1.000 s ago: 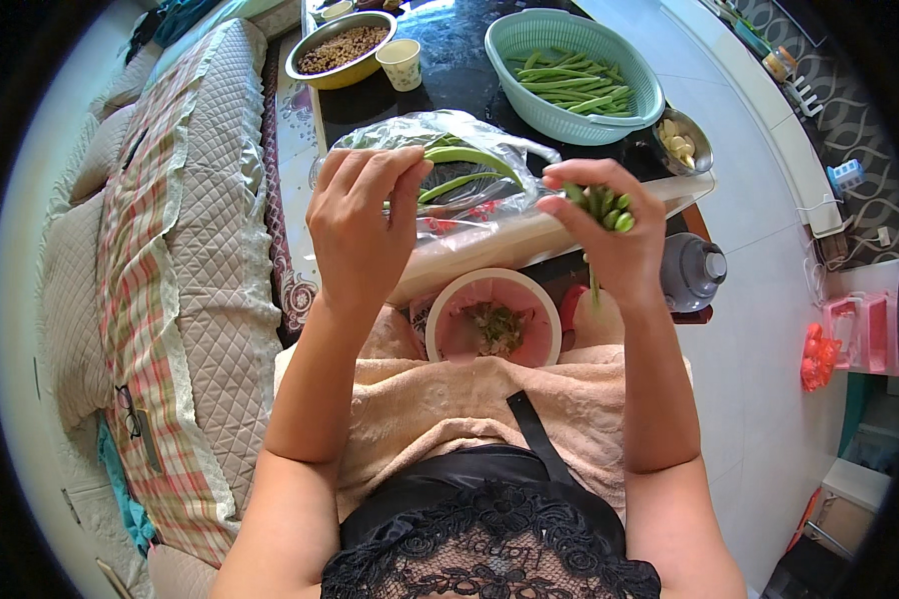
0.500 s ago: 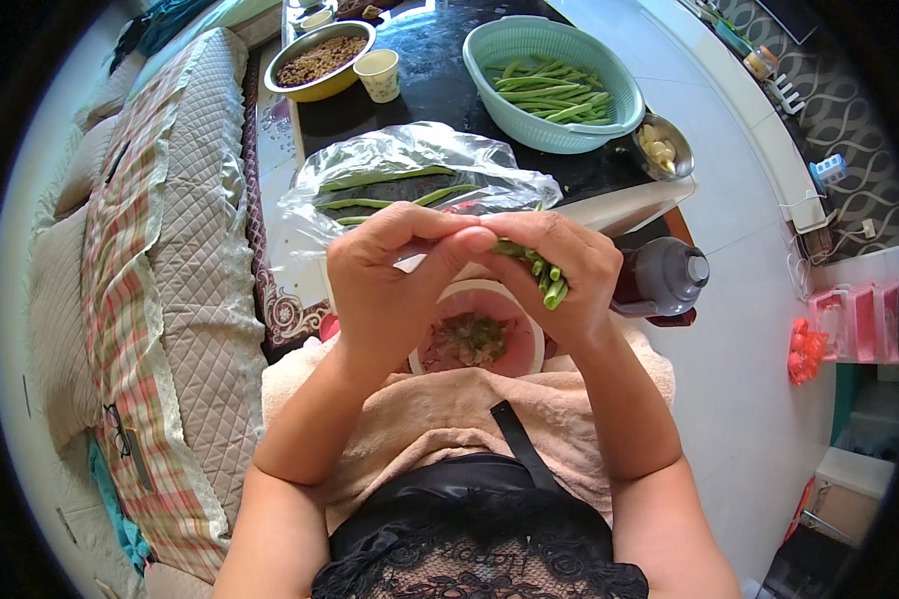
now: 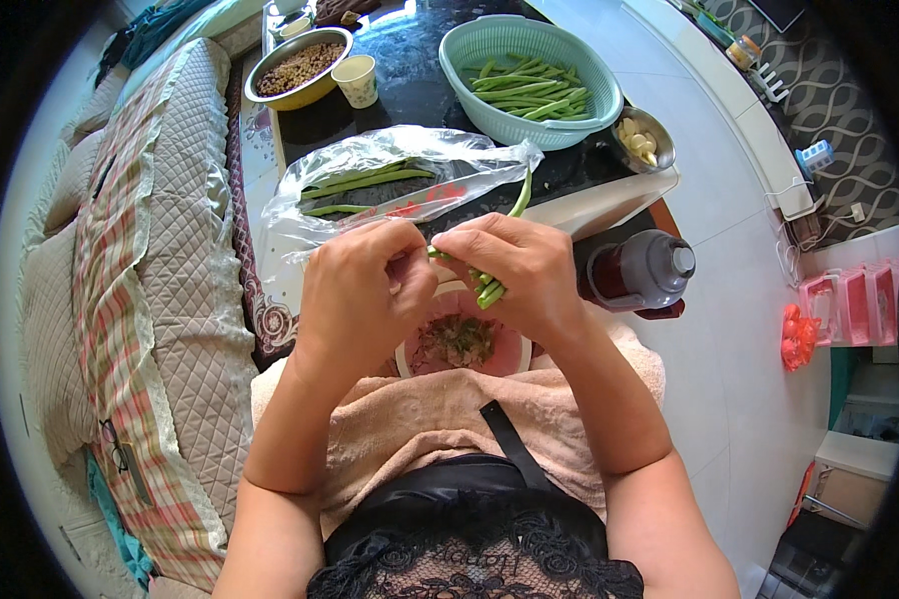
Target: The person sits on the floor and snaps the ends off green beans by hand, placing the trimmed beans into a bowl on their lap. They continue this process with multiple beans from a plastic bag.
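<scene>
Nearest, a black top with lace trim [image 3: 469, 559] and a peach-coloured plush towel [image 3: 400, 429] spread over the person's lap; a flat black strap [image 3: 512, 446] lies across the towel. Just past the towel is a round pink-walled bin with a white rim [image 3: 510, 351], with green and pale scraps [image 3: 461, 339] inside.

Above the bin the two hands meet. The right hand [image 3: 526, 265] has its fingers closed around a small bundle of cut green bean pieces [image 3: 488, 291] and one long slender green bean [image 3: 522, 197], which sticks up past the knuckles. The left hand [image 3: 365, 285] is beside it, fingers curled, at a short green bean end [image 3: 438, 254] between the hands; whether its fingers pinch that end cannot be told.

Beyond, on the glossy black bench [image 3: 410, 112], lies a clear plastic bag with red print [image 3: 469, 190], more long beans [image 3: 355, 182] in it. To the right stands a grey and dark-red flask [image 3: 641, 272]. Farther off are a small steel bowl [image 3: 666, 150] of pale cloves [image 3: 633, 140], a pale blue-green plastic colander [image 3: 529, 132] of whole beans [image 3: 531, 92], a patterned white paper cup [image 3: 358, 84] and a yellow-sided metal bowl [image 3: 305, 98] of brown grains [image 3: 305, 65].
</scene>
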`<move>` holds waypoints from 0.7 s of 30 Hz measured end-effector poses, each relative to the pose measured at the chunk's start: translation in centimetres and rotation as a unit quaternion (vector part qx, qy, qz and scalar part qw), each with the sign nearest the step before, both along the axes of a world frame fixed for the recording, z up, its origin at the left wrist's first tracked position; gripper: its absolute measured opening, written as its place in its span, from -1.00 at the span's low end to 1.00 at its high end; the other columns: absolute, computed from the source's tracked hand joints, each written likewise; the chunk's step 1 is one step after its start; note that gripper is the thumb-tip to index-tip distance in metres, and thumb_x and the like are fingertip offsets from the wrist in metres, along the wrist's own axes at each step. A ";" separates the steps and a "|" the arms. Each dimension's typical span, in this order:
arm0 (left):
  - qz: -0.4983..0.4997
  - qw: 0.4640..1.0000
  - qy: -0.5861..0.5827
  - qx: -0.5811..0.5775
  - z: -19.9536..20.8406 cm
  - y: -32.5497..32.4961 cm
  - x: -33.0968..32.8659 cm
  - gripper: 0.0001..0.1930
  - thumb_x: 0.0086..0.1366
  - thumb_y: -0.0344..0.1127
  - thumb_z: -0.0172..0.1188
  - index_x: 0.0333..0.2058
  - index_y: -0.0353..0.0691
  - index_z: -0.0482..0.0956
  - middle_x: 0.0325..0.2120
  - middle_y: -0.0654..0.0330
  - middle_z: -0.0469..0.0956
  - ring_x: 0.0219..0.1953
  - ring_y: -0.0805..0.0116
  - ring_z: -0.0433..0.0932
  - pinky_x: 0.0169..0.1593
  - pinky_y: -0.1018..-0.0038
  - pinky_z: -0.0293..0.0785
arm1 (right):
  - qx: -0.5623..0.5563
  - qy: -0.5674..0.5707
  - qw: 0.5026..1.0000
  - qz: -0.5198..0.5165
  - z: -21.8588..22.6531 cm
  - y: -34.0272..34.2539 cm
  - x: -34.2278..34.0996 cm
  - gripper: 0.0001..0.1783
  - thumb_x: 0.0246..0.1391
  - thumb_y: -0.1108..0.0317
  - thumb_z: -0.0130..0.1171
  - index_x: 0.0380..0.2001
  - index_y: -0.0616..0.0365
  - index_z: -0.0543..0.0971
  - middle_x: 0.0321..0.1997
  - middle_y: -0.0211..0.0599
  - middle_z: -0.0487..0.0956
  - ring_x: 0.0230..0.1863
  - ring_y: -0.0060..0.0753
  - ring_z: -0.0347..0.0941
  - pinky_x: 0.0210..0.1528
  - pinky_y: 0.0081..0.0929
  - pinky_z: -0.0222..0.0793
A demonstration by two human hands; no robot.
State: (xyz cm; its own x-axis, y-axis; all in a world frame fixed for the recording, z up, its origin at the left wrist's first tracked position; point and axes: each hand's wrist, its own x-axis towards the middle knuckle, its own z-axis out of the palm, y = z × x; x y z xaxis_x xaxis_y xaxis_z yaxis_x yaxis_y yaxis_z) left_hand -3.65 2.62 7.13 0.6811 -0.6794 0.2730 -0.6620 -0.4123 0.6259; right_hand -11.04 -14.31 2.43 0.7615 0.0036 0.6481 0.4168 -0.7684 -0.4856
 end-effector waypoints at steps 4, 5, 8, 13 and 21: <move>0.006 0.981 0.182 -0.066 -1.1 0.2 1.0 -0.87 0.16 -0.45 0.11 -0.39 -0.41 0.57 -0.60 0.20 0.53 -0.57 0.52 0.48 -0.43 0.56 0.41 | 0.030 0.018 0.999 -0.012 0.1 0.2 0.1 -0.49 -0.50 0.43 0.42 -0.27 0.03 0.62 -0.35 -0.31 0.61 -0.33 -0.20 0.57 -0.31 -0.36 0.50; 0.000 0.972 0.215 -0.098 -1.9 0.2 1.2 -0.86 0.20 -0.46 0.08 -0.38 -0.41 0.59 -0.56 0.22 0.56 -0.55 0.57 0.48 -0.42 0.61 0.43 | 0.050 0.013 0.999 -0.016 0.1 0.3 0.1 -0.53 -0.45 0.44 0.42 -0.28 0.04 0.62 -0.35 -0.30 0.62 -0.34 -0.21 0.58 -0.31 -0.37 0.50; -0.029 0.916 0.343 -0.207 -2.6 -0.2 1.5 -0.82 0.26 -0.45 0.05 -0.37 -0.42 0.60 -0.54 0.26 0.57 -0.52 0.60 0.48 -0.40 0.66 0.45 | 0.169 0.012 0.985 -0.019 0.0 0.3 0.5 -0.67 -0.28 0.46 0.42 -0.31 0.08 0.63 -0.36 -0.27 0.63 -0.37 -0.31 0.58 -0.31 -0.43 0.49; -0.093 0.928 0.353 -0.071 -3.8 -0.2 2.6 -0.83 0.23 -0.42 0.12 -0.40 -0.41 0.63 -0.55 0.25 0.58 -0.51 0.57 0.50 -0.38 0.60 0.46 | 0.536 0.010 0.844 0.007 0.6 -1.8 0.7 -0.83 0.01 0.44 0.33 -0.30 0.17 0.58 -0.33 -0.24 0.66 -0.53 -0.64 0.45 -0.47 -0.72 0.37; -0.077 0.984 0.117 0.114 -8.1 -1.4 1.8 -0.87 0.10 -0.50 0.19 -0.34 -0.30 0.63 -0.54 0.06 0.60 -0.51 0.33 0.58 -0.35 0.43 0.50 | 0.745 -0.084 0.655 0.095 -0.6 -7.5 0.3 -0.75 0.19 0.24 0.18 -0.16 0.13 0.48 -0.17 -0.17 0.58 -0.53 -0.68 0.32 -0.49 -0.67 0.36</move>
